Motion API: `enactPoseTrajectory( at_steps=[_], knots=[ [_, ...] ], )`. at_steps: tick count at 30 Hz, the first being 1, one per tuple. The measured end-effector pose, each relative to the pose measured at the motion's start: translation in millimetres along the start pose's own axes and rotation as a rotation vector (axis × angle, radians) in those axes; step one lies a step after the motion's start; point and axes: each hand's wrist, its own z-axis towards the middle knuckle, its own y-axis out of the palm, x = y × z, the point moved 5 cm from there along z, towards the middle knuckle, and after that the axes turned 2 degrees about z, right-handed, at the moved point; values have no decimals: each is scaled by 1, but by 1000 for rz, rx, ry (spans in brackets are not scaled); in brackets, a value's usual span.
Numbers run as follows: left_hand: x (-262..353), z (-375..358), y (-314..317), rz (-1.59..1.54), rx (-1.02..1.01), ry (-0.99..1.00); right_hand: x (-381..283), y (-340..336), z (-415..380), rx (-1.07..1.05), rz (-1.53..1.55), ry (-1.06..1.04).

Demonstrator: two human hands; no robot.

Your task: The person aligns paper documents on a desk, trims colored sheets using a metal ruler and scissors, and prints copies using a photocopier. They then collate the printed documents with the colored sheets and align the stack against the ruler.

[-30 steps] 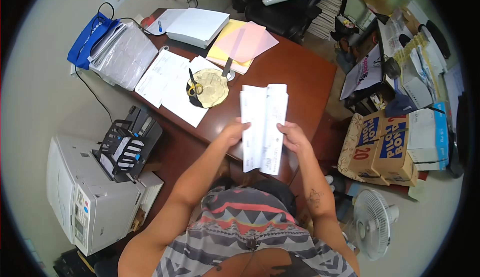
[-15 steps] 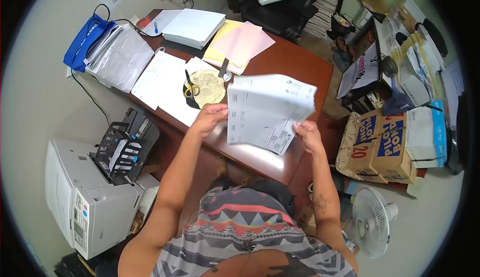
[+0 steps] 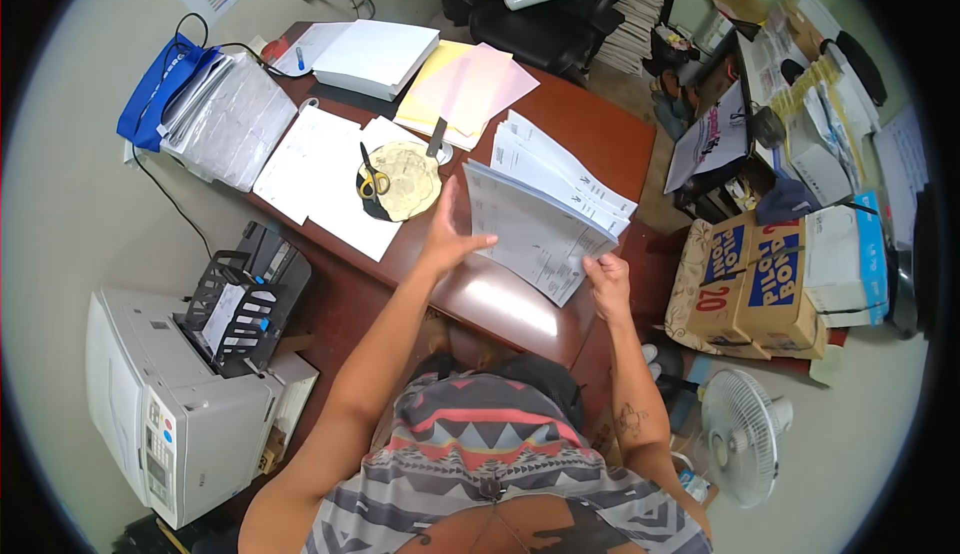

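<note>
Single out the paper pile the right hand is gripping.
The printed sheets, with the right hand pinching their edge; the thick white stack and the yellow and pink papers lie farther back, untouched.

Held sheets (image 3: 530, 239): txt too sm | chair (image 3: 530, 42): cut @ top | desk (image 3: 595, 124): pt hid

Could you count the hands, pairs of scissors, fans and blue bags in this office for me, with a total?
Hands: 2 (left hand, right hand)
Scissors: 1 pair
Fan: 1
Blue bag: 1
Total: 5
</note>
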Motion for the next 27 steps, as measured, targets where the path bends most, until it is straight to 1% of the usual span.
enactPoseTrajectory(
  at_steps=[1,2,3,5,6,9,11,13,14,15,17,18,22,24,25,27],
  knots=[
    [8,12,4,-149,6,-35,-5,3,4,-27,-33,-20],
    [16,18,9,-318,-44,-77,-11,6,8,-53,-65,-42],
    [23,22,6,-317,-46,-71,-17,7,11,-54,-65,-48],
    [32,28,3,-297,-147,-195,-30,12,15,-113,-130,-57],
    [40,32,0,-295,-159,-114,-35,11,14,-103,-132,-61],
    [54,26,-9,-292,-159,-90,-48,13,11,-100,-168,-44],
    [50,16,-8,-242,-142,-61,-58,28,10,-53,-149,-127],
    [38,3,-6,-102,-101,-45,-47,40,4,-7,-40,-128],
    [33,-6,-1,-39,-58,-116,-31,37,2,40,-75,-137],
    [36,-11,7,-38,-57,-113,-27,39,3,38,-75,-140],
    [39,-21,18,-194,4,-55,-19,39,0,95,-113,-98],
    [36,-20,19,-164,-43,-54,-18,38,0,104,-155,-122],
    [34,-19,20,-197,-8,-76,-17,40,4,145,-247,-64],
    [27,-15,14,-86,53,-180,-30,40,6,261,-393,-115],
    [23,-15,14,-86,55,-187,-35,45,5,260,-393,-108],
    [17,-13,0,-261,345,-90,-56,52,3,403,-440,-227]
  ],
)
